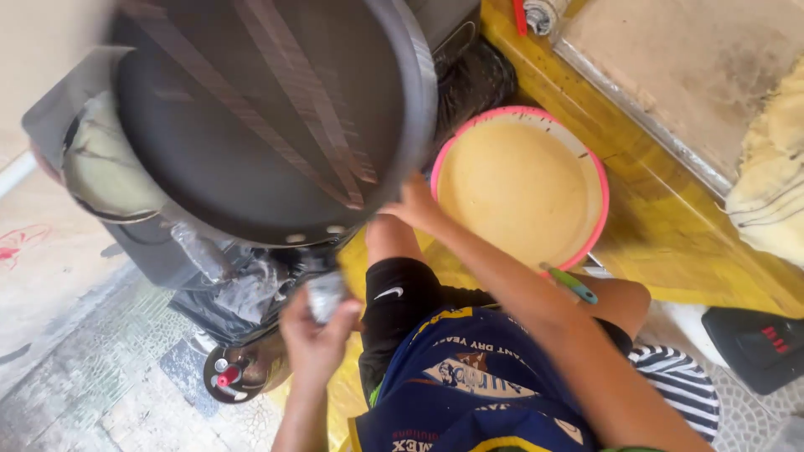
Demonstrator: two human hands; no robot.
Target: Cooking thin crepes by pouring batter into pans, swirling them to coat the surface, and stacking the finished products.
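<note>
Left hand (314,335) is clamping the foil-wrapped handle (325,295) of the big dark pan (251,125); right hand (410,205) is steadying its rim. Pan is probably heavy, rigid; foil may be slippery.

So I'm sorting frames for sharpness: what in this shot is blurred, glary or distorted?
Head view: the big dark pan is smeared with motion streaks and a pale sheen along its rim; the left hand on its foil-wrapped handle is soft; the pink-rimmed bowl of batter is sharper; the yellow counter shows glossy reflections; light is even, and edges bow from a wide lens.
</note>
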